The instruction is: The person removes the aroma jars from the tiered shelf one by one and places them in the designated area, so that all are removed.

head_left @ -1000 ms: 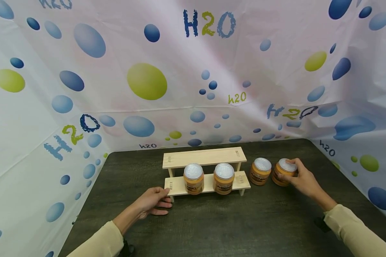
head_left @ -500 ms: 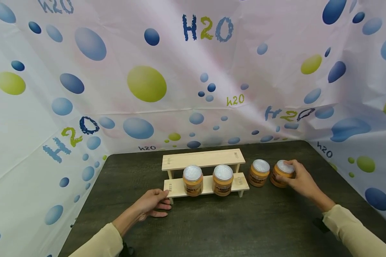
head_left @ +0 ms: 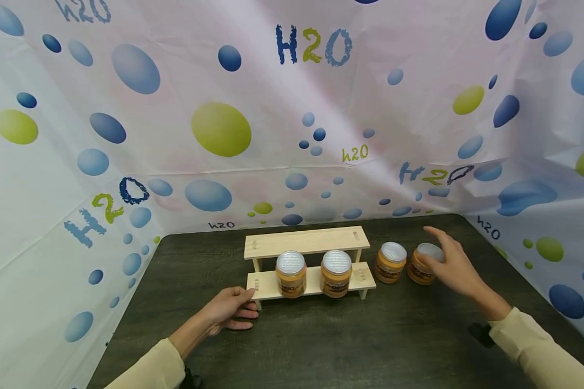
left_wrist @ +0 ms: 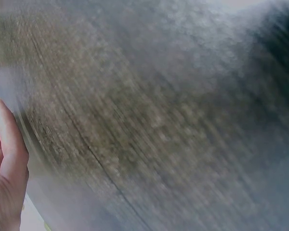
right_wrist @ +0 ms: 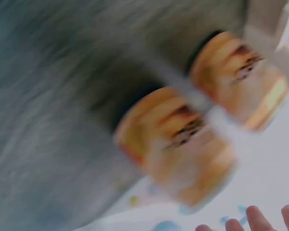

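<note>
A small two-step wooden shelf [head_left: 306,241] stands on the dark table. Two orange jars with silver lids sit on its lower step: a left jar [head_left: 291,281] and a right jar [head_left: 336,281]. My left hand [head_left: 230,310] holds the left front corner of that step between thumb and fingers; part of the grip is hidden. To the shelf's right, on the table, are an inner jar [head_left: 389,267] and an outer jar [head_left: 420,272]. Spread fingers of my right hand [head_left: 455,267] are around the outer jar's top, apart from it; in the right wrist view fingertips [right_wrist: 257,219] show clear of the blurred jars.
A white sheet [head_left: 272,205] with blue and green spots hangs behind and at both sides of the table [head_left: 321,340]. The shelf's upper step bears nothing. Bare tabletop lies in front of the shelf.
My right hand has let go of the outer jar, its fingers spreading and rising off the lid. The left hand stays at the shelf corner. The head view has shifted slightly.
</note>
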A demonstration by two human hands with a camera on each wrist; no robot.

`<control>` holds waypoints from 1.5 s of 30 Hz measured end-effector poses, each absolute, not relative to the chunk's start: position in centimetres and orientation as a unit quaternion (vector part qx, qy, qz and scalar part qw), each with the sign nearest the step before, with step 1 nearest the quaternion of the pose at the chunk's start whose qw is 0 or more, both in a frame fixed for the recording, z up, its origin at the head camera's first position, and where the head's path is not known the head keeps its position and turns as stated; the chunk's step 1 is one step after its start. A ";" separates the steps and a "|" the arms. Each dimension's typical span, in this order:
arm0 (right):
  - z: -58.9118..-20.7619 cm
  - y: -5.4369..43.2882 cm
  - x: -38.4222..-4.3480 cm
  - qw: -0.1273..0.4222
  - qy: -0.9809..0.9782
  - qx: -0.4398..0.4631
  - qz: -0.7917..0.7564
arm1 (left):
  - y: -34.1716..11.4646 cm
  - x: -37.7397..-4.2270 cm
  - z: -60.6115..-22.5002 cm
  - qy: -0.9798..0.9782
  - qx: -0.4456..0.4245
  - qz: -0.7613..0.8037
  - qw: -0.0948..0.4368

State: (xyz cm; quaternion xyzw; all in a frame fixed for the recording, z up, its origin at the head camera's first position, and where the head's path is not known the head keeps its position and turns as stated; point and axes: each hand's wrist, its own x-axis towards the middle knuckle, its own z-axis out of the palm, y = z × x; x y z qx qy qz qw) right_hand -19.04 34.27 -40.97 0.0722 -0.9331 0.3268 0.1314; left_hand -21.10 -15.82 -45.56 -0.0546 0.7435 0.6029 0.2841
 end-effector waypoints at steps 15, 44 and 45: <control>-40.6 23.7 -18.2 0.188 -0.893 0.221 0.345 | -16.1 -21.1 -45.4 0.744 -0.054 0.603 0.282; -43.3 19.0 -18.6 0.139 -0.875 0.254 0.389 | -16.0 -20.9 -45.7 0.744 -0.035 0.603 0.286; -43.4 19.0 -18.5 0.139 -0.875 0.254 0.389 | -16.0 -20.9 -45.9 0.743 -0.033 0.604 0.288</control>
